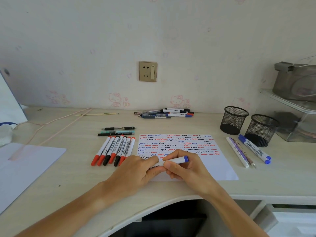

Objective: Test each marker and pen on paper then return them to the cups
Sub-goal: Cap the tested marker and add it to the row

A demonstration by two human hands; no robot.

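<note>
A white marker with a blue end (177,159) lies across both hands over the near edge of the test paper (218,166), which is covered with red, blue and black squiggles. My left hand (136,171) grips its left part and my right hand (184,166) holds its middle. Two black mesh cups (234,120) (261,130) stand at the right. A row of red and black markers (113,150) lies left of the paper. Several pens (118,131) lie behind that row. Blue markers and pens (249,151) lie before the cups. A pile of pens (166,112) rests by the wall.
A blank white sheet (25,166) lies at the left with a pink cord (56,124) across it. A clear shelf unit (294,106) with a grey box stands at the far right. A wall socket (148,71) sits above the desk. The desk's curved front edge (153,207) is near me.
</note>
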